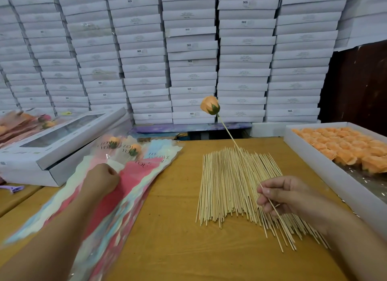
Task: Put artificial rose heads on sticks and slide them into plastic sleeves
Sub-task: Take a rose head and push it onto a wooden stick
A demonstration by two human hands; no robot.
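Nearest, the right hand pinches 1 stick low down between thumb and fingertips, and the peach rose head sits on its far tip, held up in the air above the loose pile of sticks on the table. Gripped so far from the head, the thin stick could wobble or bend, and the head might slip off if it is only lightly seated. The left hand is curled and appears to pinch the top edge of the stack of plastic sleeves; motion blur hides the exact grip. If it lifts 2 sleeves at once, or the mouth stays stuck flat, the rose could snag and crumple on entry. The sticks are too many to count, the sleeves likewise. 2 sleeved roses lie at the stack's far end, and a few more rest blurred on the windowed white box at left. The white tray at right holds dozens of rose heads. Behind stand about 7 columns of white boxes.
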